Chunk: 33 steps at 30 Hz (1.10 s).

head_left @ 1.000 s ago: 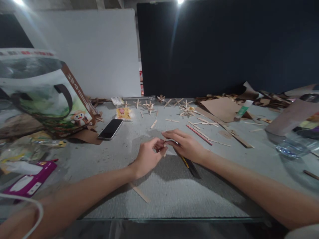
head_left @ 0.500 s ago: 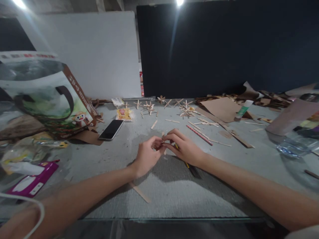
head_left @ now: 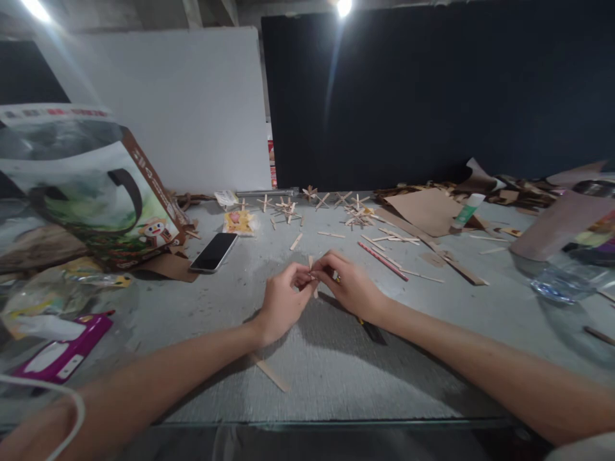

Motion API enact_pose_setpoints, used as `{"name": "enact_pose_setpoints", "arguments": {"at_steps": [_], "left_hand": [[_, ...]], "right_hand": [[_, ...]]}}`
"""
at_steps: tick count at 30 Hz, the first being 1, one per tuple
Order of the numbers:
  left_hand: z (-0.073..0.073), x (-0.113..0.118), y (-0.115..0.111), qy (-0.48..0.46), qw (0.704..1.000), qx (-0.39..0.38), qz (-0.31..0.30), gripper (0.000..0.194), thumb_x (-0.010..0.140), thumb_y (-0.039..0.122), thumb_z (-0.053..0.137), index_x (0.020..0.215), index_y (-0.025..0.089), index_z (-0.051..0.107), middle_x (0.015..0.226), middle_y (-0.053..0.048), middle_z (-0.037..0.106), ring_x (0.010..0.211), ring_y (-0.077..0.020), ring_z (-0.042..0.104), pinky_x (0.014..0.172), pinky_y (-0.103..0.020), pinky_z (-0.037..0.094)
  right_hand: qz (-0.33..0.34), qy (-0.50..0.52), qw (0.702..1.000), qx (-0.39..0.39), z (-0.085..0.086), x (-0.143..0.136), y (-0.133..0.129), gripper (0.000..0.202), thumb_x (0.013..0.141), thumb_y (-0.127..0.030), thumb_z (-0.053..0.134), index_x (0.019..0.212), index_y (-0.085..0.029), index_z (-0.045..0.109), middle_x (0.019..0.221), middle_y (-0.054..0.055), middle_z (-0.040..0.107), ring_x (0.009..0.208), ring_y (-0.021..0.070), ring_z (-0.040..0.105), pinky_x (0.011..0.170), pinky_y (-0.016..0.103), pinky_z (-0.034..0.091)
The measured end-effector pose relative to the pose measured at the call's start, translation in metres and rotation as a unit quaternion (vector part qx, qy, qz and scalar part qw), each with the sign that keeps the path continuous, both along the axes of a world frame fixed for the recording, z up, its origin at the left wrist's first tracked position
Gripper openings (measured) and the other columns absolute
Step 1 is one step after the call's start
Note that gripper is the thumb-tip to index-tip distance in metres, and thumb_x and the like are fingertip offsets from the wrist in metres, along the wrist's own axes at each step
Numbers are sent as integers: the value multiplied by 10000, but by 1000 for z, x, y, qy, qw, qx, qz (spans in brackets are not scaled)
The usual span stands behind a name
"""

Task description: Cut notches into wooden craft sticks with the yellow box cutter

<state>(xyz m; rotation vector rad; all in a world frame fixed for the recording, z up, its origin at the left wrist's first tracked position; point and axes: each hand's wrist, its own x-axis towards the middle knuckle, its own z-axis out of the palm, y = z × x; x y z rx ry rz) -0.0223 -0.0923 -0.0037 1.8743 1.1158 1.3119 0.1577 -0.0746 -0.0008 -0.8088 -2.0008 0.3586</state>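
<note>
Near the middle of the grey table (head_left: 192, 358), my left hand (head_left: 287, 298) and my right hand (head_left: 353, 285) meet at the fingertips. Both pinch small wooden sticks (head_left: 311, 261); one end points up above the fingers and another shows below them. How the sticks join is hidden by the fingers. Under my right wrist lies a black and yellow tool (head_left: 373, 333), partly covered. A loose flat stick (head_left: 271, 374) rests by my left forearm. Beyond my hands lie a red patterned stick (head_left: 383, 261) and several crossed wooden sticks (head_left: 287, 208).
A phone (head_left: 214, 251) lies to the left, near a large printed bag (head_left: 110, 198) and a purple box (head_left: 67, 349). At the right are cardboard (head_left: 420, 211), a glue stick (head_left: 467, 211) and a clear plastic container (head_left: 562, 285). Dark and white panels stand behind.
The fingers of my right hand have curled in closer around the sticks, and the upper stick end has tilted slightly. My left hand has hardly moved.
</note>
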Motion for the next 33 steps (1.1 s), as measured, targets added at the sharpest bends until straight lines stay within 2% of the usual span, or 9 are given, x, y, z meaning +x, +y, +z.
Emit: {"name": "enact_pose_setpoints", "arguments": {"at_steps": [6,10,13,16,19,21,25,29,33], "left_hand": [[3,-2,-1,51,996,75,28,40,910,238,678,934,206,672,857,-32,772,777,-168,722,748,-294,564],[4,-6,4,64,984,156,59,43,934,253,667,952,214,666,885,-31,772,805,-163,720,779,-291,562],[2,-8,8,46,988,134,62,109,931,302,692,978,211,656,888,-36,773,814,-170,729,773,-293,567],[1,-6,10,9,995,89,43,252,918,324,719,1130,209,648,873,-26,767,803,-169,739,766,-290,572],[4,-3,7,-21,998,63,13,462,906,277,725,1343,221,586,827,4,746,790,-155,736,779,-280,578],[6,-2,4,-28,998,55,3,524,902,241,715,1403,226,559,803,17,730,784,-146,729,796,-279,580],[7,-2,1,-18,998,52,-1,520,900,231,712,1402,231,575,813,15,728,771,-140,719,798,-279,575],[4,-3,2,-28,999,43,-16,507,903,243,705,1393,221,576,802,14,721,762,-140,715,776,-271,568],[3,-3,2,-15,999,38,-15,489,915,271,696,1387,219,581,792,9,715,758,-146,710,748,-268,562]], "right_hand": [[-29,69,990,-119,2,-10,-5,251,1003,-427,587,880,-211,622,787,36,691,698,187,621,637,304,481],[-12,131,980,-150,3,-17,-16,356,998,-533,570,880,-202,625,779,37,684,684,179,607,627,299,474],[-3,154,975,-161,4,-21,-19,407,987,-591,567,888,-201,626,768,30,668,671,173,598,622,297,479],[-5,160,975,-151,5,-19,-15,405,972,-596,587,884,-203,630,755,25,662,666,174,601,627,302,489],[-26,163,978,-131,4,-12,-8,382,962,-578,607,881,-206,629,762,28,671,669,178,614,638,311,503],[-46,166,979,-113,3,-8,-2,366,958,-565,619,888,-206,638,793,43,695,696,188,632,666,324,519],[-76,139,986,-58,1,-2,5,347,986,-535,589,927,-212,700,881,78,735,769,212,659,729,354,526],[-44,104,993,-31,4,-1,2,336,1029,-488,549,929,-219,724,884,68,724,806,206,661,738,342,509],[-20,86,996,-35,6,-3,-4,281,986,-484,641,922,-214,686,808,32,674,729,177,615,685,314,491]]}}
